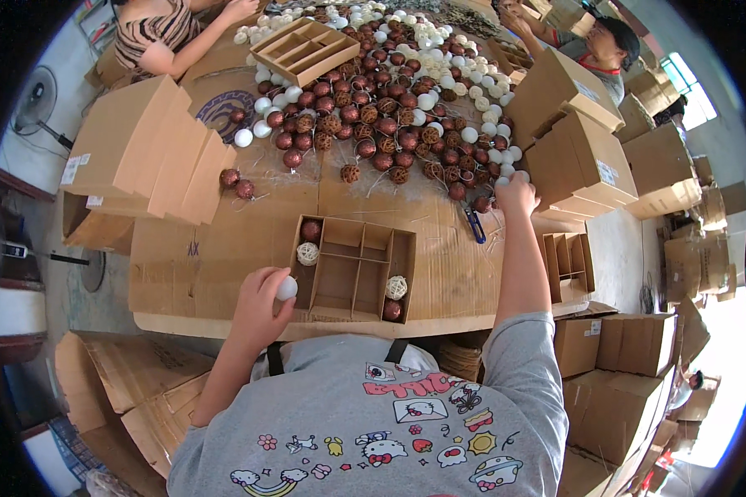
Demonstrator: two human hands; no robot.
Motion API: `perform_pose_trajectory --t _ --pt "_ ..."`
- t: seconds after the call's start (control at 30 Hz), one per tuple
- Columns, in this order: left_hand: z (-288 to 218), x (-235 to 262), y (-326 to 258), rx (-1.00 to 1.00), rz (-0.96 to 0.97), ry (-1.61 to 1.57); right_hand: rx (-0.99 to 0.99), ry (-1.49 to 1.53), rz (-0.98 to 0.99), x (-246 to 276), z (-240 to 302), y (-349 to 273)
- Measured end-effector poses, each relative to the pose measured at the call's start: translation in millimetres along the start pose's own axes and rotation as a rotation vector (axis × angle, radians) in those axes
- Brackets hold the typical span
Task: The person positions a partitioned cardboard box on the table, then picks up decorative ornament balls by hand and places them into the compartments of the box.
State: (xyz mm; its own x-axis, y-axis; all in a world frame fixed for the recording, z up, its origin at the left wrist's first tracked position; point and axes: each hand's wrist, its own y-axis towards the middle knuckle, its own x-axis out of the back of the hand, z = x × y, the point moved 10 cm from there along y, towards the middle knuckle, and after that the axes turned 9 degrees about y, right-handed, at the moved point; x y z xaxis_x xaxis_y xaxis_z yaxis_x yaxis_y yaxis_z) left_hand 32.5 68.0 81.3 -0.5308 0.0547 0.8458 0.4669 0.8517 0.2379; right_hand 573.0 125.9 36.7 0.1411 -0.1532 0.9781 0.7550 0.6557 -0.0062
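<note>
My left hand (265, 302) pinches a smooth white ball (287, 288) over the near left corner of a divided cardboard box (337, 276). In the box's left column, a glittery brown ball (310, 230) lies beyond a white woven ball (307, 254). Another white woven ball (396, 287) and a glittery brown ball (393, 310) sit at the near right; the middle compartments show bare cardboard. My right arm is stretched to the far right, where my right hand (518, 197) has its fingers closed at a white ball (521, 176), at the pile's edge.
A big pile of brown, woven and white balls (385, 124) covers the table's far part. A blue cutter (475, 225) lies near my right forearm. Stacked cartons stand left (133, 141) and right (584, 161). Another divided box (307, 50) rests on the pile. Two people work across the table.
</note>
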Motion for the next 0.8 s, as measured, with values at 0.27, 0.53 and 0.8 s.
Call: perform_pose_trajectory --t 0.27,0.53,0.8 --pt "-3 -4 11 -0.085 -0.053 -0.014 0.376 0.698 -0.386 40 -2 -18" --pt "-7 -14 22 -0.083 -0.026 -0.077 0.022 1.440 -0.063 1 -37 -54" --pt "-1 -27 27 -0.156 -0.066 -0.023 -0.121 1.725 0.084 7 -9 -98"
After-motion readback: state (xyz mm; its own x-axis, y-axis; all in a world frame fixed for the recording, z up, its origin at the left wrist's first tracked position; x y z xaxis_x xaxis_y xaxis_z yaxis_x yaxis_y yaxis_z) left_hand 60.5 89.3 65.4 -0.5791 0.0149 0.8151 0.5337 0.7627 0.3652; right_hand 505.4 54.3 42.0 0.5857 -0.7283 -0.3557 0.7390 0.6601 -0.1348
